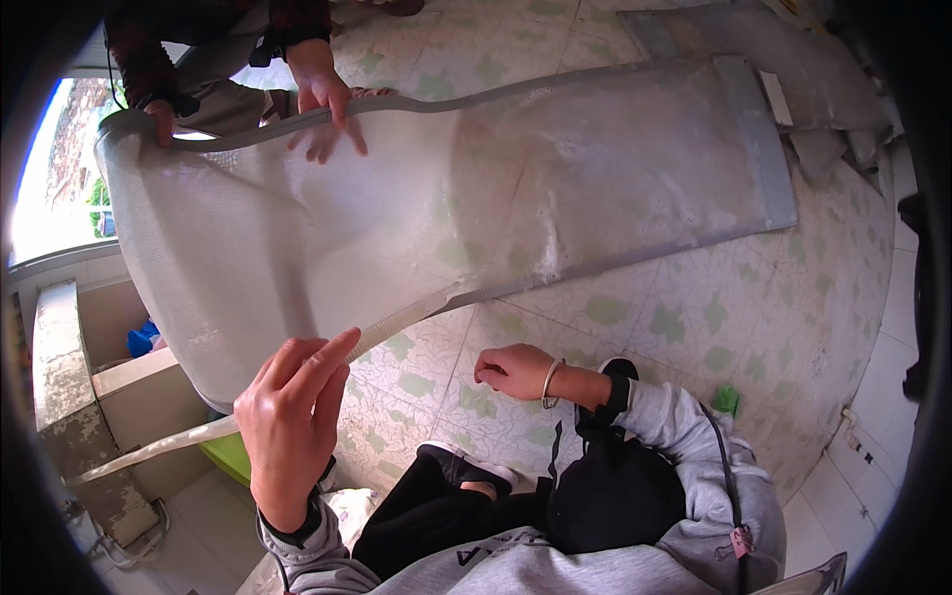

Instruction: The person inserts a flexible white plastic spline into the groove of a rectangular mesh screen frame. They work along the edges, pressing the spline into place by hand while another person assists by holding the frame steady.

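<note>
Along the mesh [436,198], your left hand [291,416] seemingly guides the strip [402,320], grip unclear; your right hand [514,372], curled, contents hidden, should steady it next.

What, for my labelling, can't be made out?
In the head view:
left hand: whether it grips the pale strip, hidden by its back
right hand: palm, hidden by its back
green thing: right part, behind the left hand
other person's sleeve: top, cut off by upper edge

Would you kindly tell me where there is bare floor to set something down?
Bare floor lies between the translucent sheet, the right sleeve and the tiled wall, save a small green item. It is crowded around the left hand and pale strip.
</note>
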### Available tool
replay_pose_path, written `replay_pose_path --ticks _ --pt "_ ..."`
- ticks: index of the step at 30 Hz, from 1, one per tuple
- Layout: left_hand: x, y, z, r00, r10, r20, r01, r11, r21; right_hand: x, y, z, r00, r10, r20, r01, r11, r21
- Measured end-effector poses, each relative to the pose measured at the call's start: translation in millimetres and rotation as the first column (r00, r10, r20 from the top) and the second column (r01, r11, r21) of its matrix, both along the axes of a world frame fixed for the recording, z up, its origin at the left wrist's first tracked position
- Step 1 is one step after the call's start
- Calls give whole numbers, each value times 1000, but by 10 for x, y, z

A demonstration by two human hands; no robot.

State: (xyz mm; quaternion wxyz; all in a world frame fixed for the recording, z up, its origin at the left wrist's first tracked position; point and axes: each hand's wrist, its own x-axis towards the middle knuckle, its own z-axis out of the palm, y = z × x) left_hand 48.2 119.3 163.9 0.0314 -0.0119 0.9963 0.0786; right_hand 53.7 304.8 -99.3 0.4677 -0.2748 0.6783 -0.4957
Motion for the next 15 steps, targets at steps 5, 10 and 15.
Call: replay_pose_path --ticks 5,10,15 --pt "60 38 -116 1000 -20 -21 17 993 -120 -100 -116 288 896 -7 445 125 964 -235" --pt "154 30 -336 999 46 -24 -50 967 -249 -290 -419 929 622 161 766 348 820 -455" --pt "295 -64 -408 995 76 -61 -86 978 -188 -349 -697 1068 420 88 903 513 798 -316"
